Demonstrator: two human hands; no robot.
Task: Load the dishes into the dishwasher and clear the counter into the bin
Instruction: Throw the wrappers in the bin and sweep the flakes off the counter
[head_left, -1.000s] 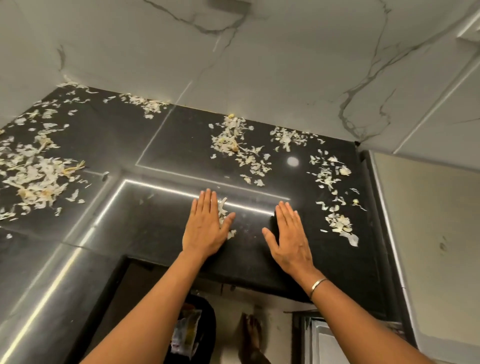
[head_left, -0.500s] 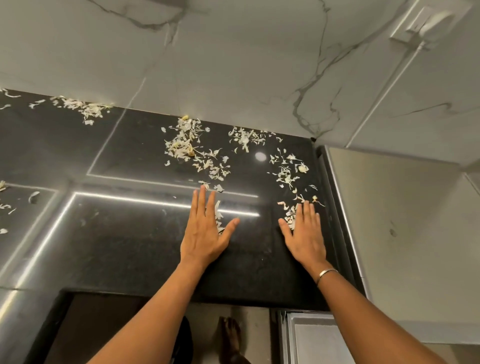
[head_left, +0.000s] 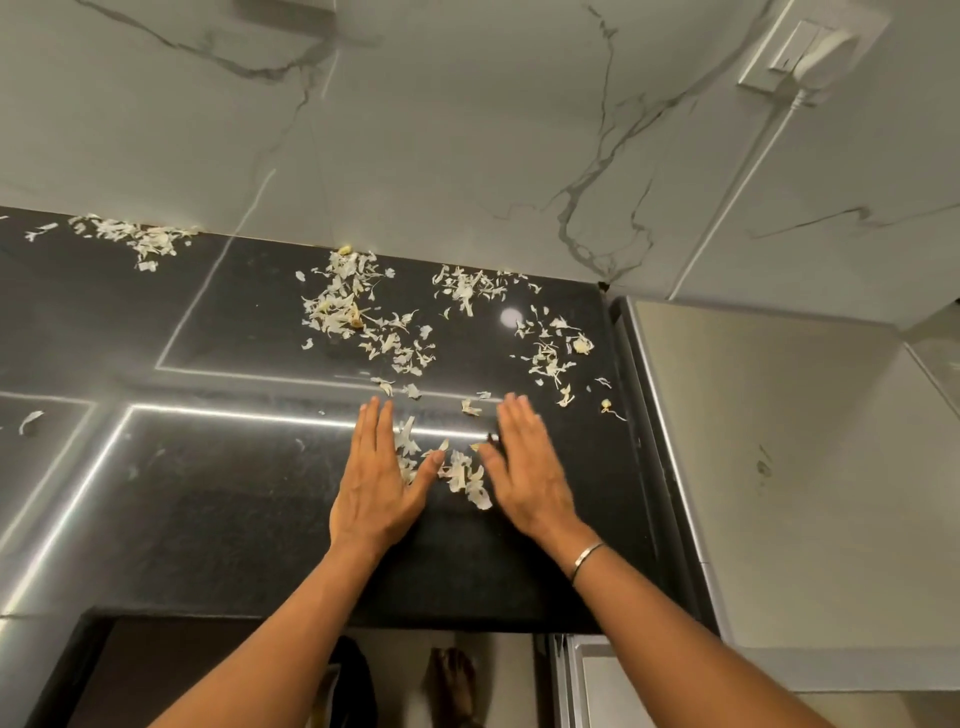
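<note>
A small bunch of pale peels (head_left: 130, 239) is lying far left at the back of the black surface (head_left: 208, 519), by the white wall (head_left: 467, 130). In the middle, the left hand (head_left: 376, 483) is lying flat with its grip loose and holding nothing, and a little pile of peels (head_left: 465, 475) is sitting between it and the right hand (head_left: 530, 478), which is flat and loose too, with a thin bangle (head_left: 587, 558) on its wrist. More peels (head_left: 553, 358) are lying scattered at the back right, near a grey appliance (head_left: 779, 467) standing beside the surface.
</note>
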